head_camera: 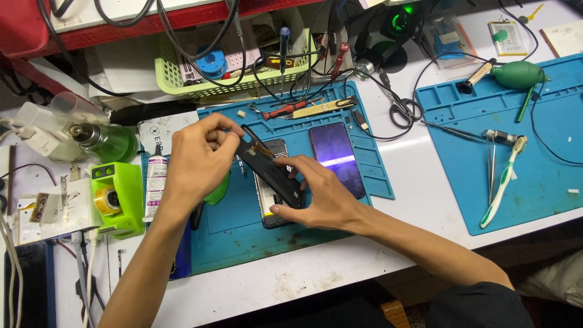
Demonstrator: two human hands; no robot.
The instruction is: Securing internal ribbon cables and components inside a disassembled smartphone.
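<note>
A: On the blue work mat, item one?
B: Opened phone body, lying flat; black back cover lifted off it, tilted.
A: Hands?
B: Left hand pinches the cover's upper end; right hand grips its lower edge.
A: Progress?
B: Cover judged separated; internals untouched. Second phone beside, screen up. Tweezers, toothbrush on the counter.

Landmark: near repair mat. On it, centre: opened phone body, back cover tilted above, betw. left hand and right hand. Right of those, still on mat: second phone. Left of mat: glue tube, tape dispenser. Behind mat: basket. Well right of mat: toothbrush, scissors.
</note>
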